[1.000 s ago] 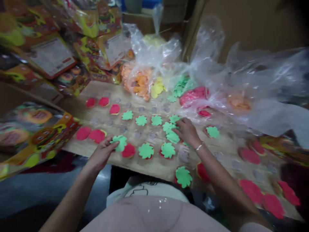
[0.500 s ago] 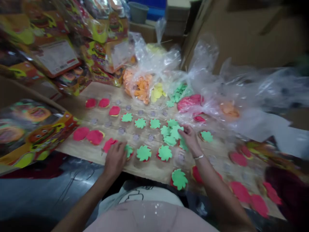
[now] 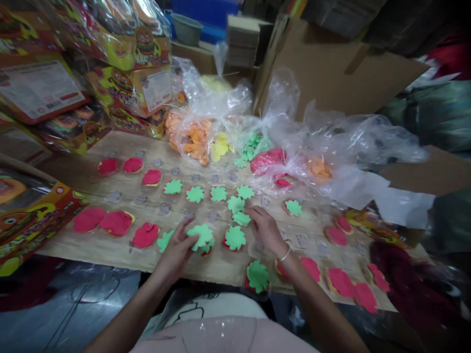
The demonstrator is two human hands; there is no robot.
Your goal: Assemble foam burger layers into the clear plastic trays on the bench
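Note:
My left hand is closed, pinching a green scalloped-edged lettuce-shaped piece between thumb and fingers. That piece hovers over another green one topping a red disc in the front row. My right hand has its fingers bent together beside a small cluster of loose green pieces; whatever lies under its fingertips is hidden. A green piece on a red disc sits between my hands. Red discs, some with yellow edges beneath, lie in clear plastic moulds to the left.
Clear bags at the back hold orange pieces, yellow pieces, green pieces and red pieces. Printed burger packs are stacked at back left. A large cardboard box stands behind. Dark red cloth is at the right.
My left hand has moved right from beside a red disc and now pinches a green piece. The green piece formerly at my right fingertips is gone from there. The view has shifted right.

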